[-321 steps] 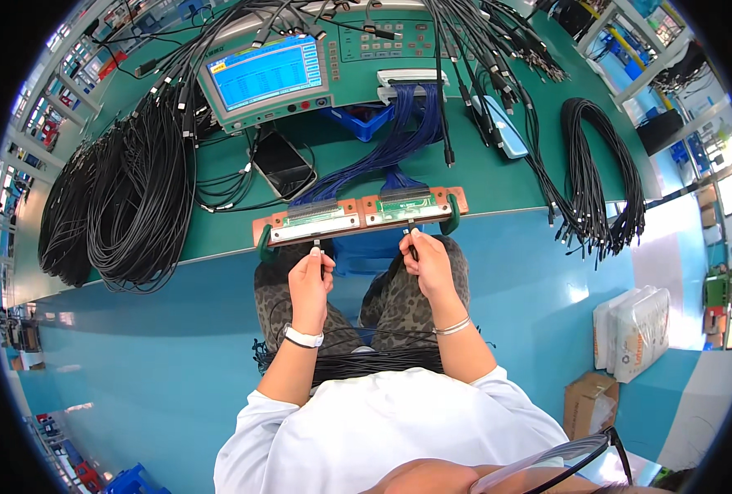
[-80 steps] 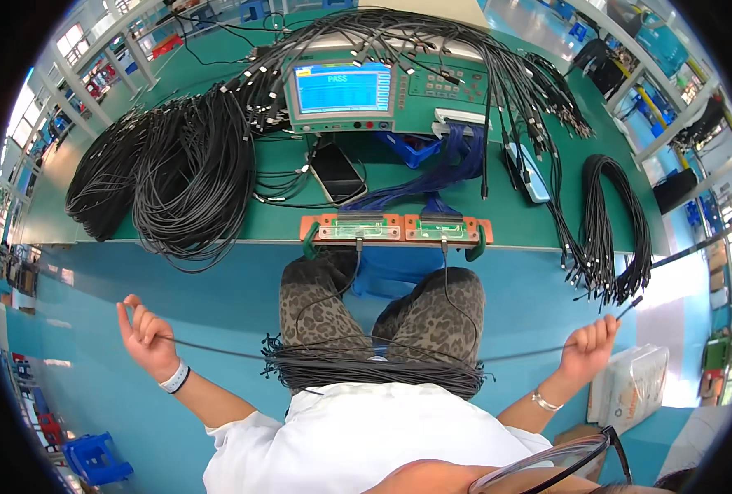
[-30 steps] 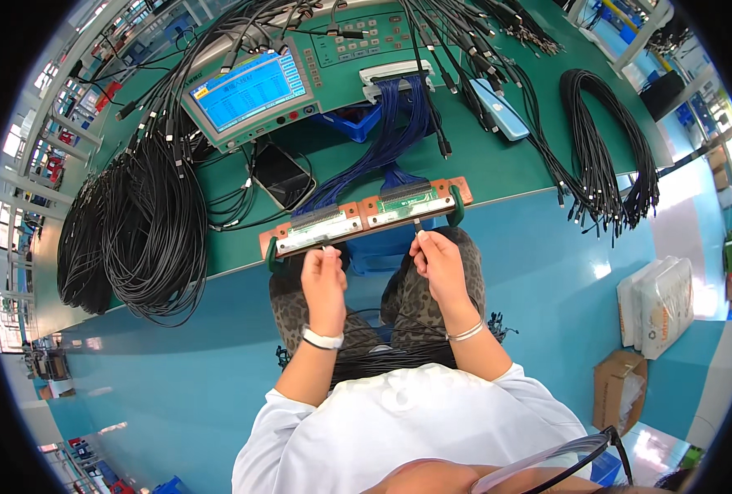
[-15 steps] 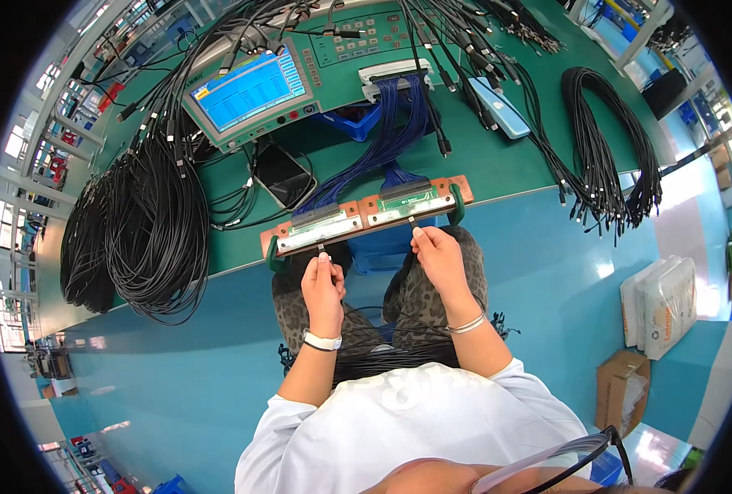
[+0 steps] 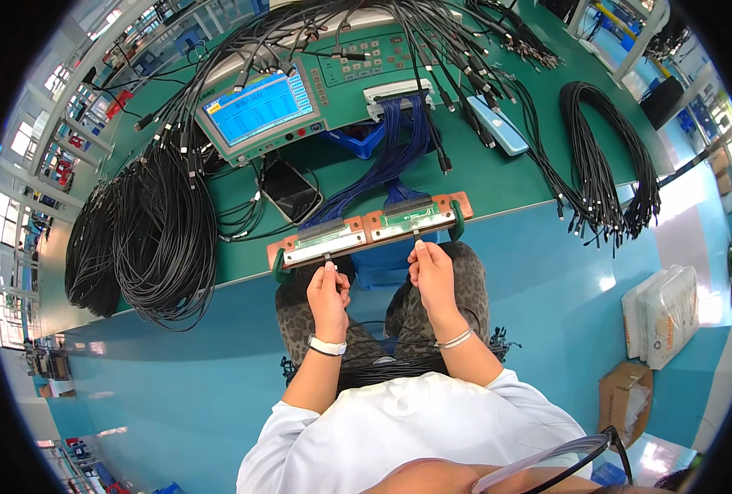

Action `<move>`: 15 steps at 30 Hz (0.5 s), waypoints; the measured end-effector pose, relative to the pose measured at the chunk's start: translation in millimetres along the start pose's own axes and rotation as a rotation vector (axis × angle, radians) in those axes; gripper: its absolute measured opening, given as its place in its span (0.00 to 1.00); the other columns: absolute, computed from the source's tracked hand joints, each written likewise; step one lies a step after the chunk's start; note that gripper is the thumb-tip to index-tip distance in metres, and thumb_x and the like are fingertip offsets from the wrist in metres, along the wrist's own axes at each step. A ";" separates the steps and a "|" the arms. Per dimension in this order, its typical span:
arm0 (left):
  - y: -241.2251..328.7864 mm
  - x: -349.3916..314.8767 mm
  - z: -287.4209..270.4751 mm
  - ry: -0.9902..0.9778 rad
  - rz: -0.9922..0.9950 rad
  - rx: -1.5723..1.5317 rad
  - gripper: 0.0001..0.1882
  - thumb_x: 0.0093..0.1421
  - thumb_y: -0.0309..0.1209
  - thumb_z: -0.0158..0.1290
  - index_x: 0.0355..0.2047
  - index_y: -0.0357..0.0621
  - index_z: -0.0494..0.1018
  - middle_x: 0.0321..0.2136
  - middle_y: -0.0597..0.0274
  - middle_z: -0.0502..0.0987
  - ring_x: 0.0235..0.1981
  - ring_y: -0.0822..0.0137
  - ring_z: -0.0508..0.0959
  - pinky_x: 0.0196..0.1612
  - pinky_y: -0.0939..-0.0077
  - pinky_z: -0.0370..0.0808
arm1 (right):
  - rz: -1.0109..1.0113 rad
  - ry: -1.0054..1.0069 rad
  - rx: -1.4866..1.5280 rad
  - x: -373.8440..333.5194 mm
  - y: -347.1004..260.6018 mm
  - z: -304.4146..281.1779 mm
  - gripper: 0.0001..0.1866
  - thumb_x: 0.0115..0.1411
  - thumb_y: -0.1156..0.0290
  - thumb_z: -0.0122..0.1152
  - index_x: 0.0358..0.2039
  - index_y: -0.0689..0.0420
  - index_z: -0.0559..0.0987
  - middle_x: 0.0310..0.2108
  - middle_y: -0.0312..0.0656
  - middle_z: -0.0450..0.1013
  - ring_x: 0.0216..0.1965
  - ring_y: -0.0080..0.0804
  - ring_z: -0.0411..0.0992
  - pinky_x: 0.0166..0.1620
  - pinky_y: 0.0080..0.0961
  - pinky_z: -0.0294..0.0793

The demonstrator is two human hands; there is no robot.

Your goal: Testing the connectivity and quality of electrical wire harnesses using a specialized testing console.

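My left hand (image 5: pixel 328 303) is closed, pinching a black cable's connector (image 5: pixel 329 260) at the front edge of the left fixture block (image 5: pixel 325 240). My right hand (image 5: pixel 433 280) likewise pinches a cable connector (image 5: pixel 418 237) at the front of the right fixture block (image 5: pixel 405 221). Whether either plug is fully seated is too small to tell. Both blocks, orange-brown with green circuit boards, sit along the table edge between two green clamps (image 5: pixel 457 221). Blue wires (image 5: pixel 386 165) lead from them to a tester (image 5: pixel 259 111) with a lit screen. Black cables (image 5: pixel 390 366) lie across my lap.
Thick bundles of black cables (image 5: pixel 168 247) hang over the table's left edge, another bundle (image 5: pixel 613 156) over its right. A dark phone (image 5: pixel 290 189) and a pale blue box-like item (image 5: pixel 498 125) lie on the green table (image 5: pixel 506 177). A carton (image 5: pixel 621 395) and white sacks (image 5: pixel 662 317) stand on the floor.
The view has shifted slightly, so the table sits lower in it. The tester's screen now shows a large line of text. Both hands still pinch their connectors at the fixture blocks.
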State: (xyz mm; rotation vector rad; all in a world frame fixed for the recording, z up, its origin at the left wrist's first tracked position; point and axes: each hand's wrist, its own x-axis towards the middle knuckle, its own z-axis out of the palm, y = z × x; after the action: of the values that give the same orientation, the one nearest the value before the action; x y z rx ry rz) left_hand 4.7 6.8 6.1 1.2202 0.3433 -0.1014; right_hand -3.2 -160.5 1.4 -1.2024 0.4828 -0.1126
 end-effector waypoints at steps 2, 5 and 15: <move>0.4 -0.1 2.2 -0.004 0.005 -0.003 0.16 0.62 0.37 0.40 0.18 0.44 0.60 0.15 0.64 0.65 0.11 0.79 0.57 0.13 0.87 0.50 | -0.010 0.014 0.026 -1.1 -0.3 2.0 0.14 0.61 0.66 0.46 0.22 0.60 0.67 0.16 0.33 0.61 0.13 0.15 0.57 0.15 0.13 0.55; 0.9 -0.2 4.5 0.046 -0.015 -0.018 0.17 0.61 0.36 0.42 0.17 0.44 0.60 0.14 0.67 0.64 0.11 0.80 0.56 0.13 0.87 0.50 | -0.024 0.019 0.005 -1.2 -2.9 4.6 0.14 0.61 0.65 0.46 0.22 0.60 0.68 0.16 0.33 0.61 0.13 0.15 0.58 0.15 0.13 0.55; 0.6 -0.2 -0.1 0.037 -0.025 -0.042 0.17 0.61 0.36 0.42 0.17 0.44 0.60 0.14 0.67 0.64 0.11 0.80 0.55 0.13 0.87 0.49 | 0.112 -0.121 -0.010 11.0 -12.0 -11.5 0.15 0.60 0.65 0.46 0.21 0.61 0.69 0.19 0.34 0.65 0.14 0.17 0.59 0.17 0.15 0.59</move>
State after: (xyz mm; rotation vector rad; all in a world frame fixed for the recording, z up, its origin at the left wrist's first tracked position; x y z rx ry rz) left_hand 4.7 7.1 6.7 1.1775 0.3905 -0.0927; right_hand 3.8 -178.5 6.0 -1.1819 0.4438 0.0578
